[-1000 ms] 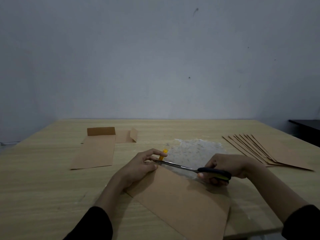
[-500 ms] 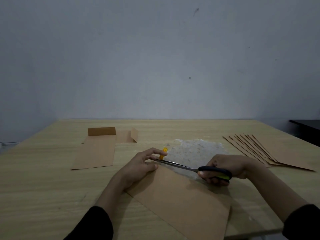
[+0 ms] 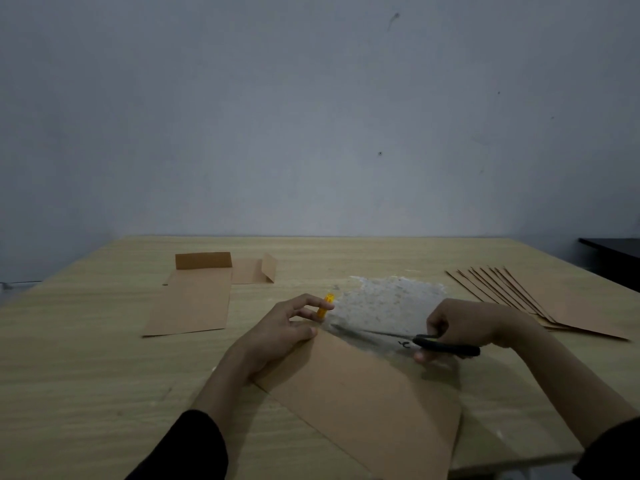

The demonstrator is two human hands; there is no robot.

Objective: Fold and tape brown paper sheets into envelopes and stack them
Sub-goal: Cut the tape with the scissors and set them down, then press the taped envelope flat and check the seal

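At the near centre of the table (image 3: 86, 375) lies the folded brown sheet (image 3: 363, 407), flat and turned at an angle, its near corner reaching the table's front edge; the left hand (image 3: 277, 334) rests on the sheet's far left corner, thumb pressed to the paper, with a small yellow object (image 3: 325, 306) pinched between its outstretched fingers; the right hand (image 3: 467, 323) is curled round the black handles of the scissors (image 3: 415, 339), whose blades point left along the sheet's far edge; just beyond is a whitish patch (image 3: 388, 303) on the wood; further left lie two finished envelopes (image 3: 194, 299), flaps raised; far right, a fan of brown sheets (image 3: 554, 303).
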